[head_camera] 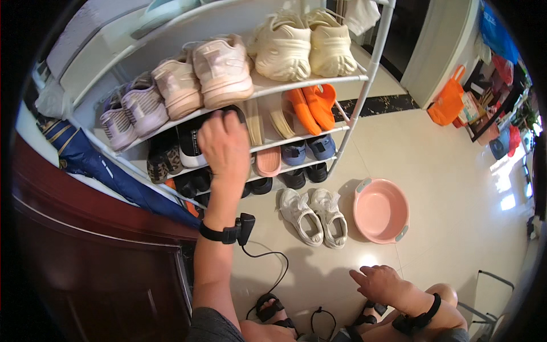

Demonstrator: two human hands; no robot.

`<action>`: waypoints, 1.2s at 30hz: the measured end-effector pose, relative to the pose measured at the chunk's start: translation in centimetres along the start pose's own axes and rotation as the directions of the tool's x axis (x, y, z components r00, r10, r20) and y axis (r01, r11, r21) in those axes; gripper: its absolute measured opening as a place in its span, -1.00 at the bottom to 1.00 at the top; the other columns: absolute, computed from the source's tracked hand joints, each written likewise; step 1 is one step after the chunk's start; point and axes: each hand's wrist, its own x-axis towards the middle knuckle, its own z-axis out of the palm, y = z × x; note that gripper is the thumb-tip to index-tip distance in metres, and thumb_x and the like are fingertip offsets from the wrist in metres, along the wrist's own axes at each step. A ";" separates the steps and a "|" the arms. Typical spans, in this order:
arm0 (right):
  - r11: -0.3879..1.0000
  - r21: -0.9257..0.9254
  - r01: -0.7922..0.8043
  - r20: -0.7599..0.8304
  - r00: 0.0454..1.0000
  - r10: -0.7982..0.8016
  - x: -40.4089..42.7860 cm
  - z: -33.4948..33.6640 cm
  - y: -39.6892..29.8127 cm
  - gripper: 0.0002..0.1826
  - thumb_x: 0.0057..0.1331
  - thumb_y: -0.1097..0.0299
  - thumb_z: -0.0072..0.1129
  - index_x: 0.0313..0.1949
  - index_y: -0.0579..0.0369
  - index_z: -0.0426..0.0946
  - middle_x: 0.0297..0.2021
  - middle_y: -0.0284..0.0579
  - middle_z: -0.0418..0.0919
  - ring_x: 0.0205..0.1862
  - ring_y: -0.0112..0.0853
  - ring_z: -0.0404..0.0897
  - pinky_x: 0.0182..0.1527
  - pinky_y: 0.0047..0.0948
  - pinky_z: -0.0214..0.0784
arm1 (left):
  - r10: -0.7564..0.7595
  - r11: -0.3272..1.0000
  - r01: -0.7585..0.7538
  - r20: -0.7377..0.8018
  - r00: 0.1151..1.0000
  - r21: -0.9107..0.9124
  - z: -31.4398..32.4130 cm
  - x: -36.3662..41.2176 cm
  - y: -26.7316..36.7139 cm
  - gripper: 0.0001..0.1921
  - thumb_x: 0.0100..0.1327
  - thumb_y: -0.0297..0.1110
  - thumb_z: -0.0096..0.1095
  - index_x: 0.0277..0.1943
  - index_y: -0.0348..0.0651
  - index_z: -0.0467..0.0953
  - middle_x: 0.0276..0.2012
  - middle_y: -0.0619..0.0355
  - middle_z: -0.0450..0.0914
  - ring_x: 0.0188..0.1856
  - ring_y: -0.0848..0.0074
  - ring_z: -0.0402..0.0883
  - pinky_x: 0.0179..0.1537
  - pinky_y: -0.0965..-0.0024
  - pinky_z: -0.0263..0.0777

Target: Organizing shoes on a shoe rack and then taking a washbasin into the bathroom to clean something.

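My left hand reaches to the second shelf of a white shoe rack. It covers part of a pair of black shoes with white soles, fingers bent down at the black upper. Blur and the back of the hand hide whether the fingers grip a shoe. My right hand hovers empty over the floor near my knee, fingers apart. A pair of white sneakers sits on the tiles before me, toes towards the rack. Beside them stands a pink plastic basin with nothing visible inside.
Pale sneakers and cream shoes fill the shelf above. Orange slippers lie right of my left hand. A folded blue umbrella leans at the rack's left, by a dark red door. A cable trails from my left wrist.
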 end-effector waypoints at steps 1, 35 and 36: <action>1.000 -0.011 0.001 -0.014 1.000 -0.001 -0.2 0.0 0.1 -0.47 0.18 0.19 0.14 0.13 0.07 0.33 -0.18 -0.07 0.54 -0.21 -0.17 0.59 -0.17 -0.23 0.46 | 0.020 0.988 -0.020 -0.003 1.000 -0.152 -0.6 0.0 1.9 -0.61 0.04 -0.27 0.33 -0.06 -0.19 0.46 -0.18 -0.02 0.51 -0.16 0.16 0.49 -0.14 0.16 0.36; 0.997 -0.052 0.060 -0.181 0.981 -0.069 -1.8 1.3 0.6 -0.53 0.16 0.35 0.04 0.08 0.16 0.35 -0.26 -0.07 0.49 -0.24 -0.24 0.59 -0.18 -0.33 0.45 | 0.119 0.960 -0.156 -0.166 0.979 -0.232 0.6 -4.4 7.7 -0.67 0.21 -0.21 0.17 -0.05 -0.23 0.47 0.02 -0.11 0.44 -0.13 0.04 0.50 -0.16 0.10 0.38; 0.998 -0.038 0.041 -0.172 0.984 -0.047 -2.0 1.1 0.7 -0.54 0.16 0.34 0.04 0.08 0.16 0.36 -0.26 -0.07 0.50 -0.25 -0.24 0.59 -0.17 -0.32 0.45 | 0.171 0.893 -0.135 0.046 0.984 -0.429 0.0 -6.6 8.6 -0.73 0.20 -0.23 0.18 -0.12 -0.20 0.48 -0.09 -0.10 0.48 -0.17 0.08 0.52 -0.19 0.11 0.39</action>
